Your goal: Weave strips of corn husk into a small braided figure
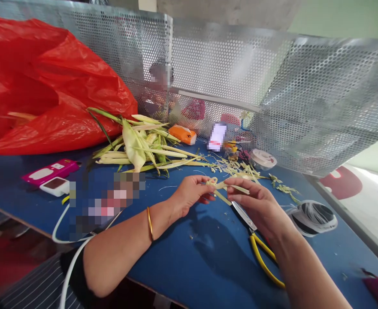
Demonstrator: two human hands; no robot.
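Observation:
My left hand (pixel 195 192) pinches a small looped piece of pale corn husk (pixel 212 182) between thumb and fingers. From it a flat husk strip (pixel 221 185) runs across to my right hand (pixel 256 204), whose thumb and fingers are closed around it. Another strip end hangs below, between the hands. Scissors (pixel 253 231) with yellow handles lie on the blue table under my right hand, partly covered by it. A pile of corn husks (pixel 135 148) rests beyond my left hand, and small husk scraps (pixel 237 167) are scattered past my fingers.
A large red plastic bag (pixel 63 94) fills the back left. A perforated metal screen (pixel 214 64) borders the table (pixel 201 274). A spool of thread (pixel 316 216) stands right, an orange packet (pixel 182 134) and lit phone (pixel 217 136) behind. A white cable (pixel 68 266) passes my left arm.

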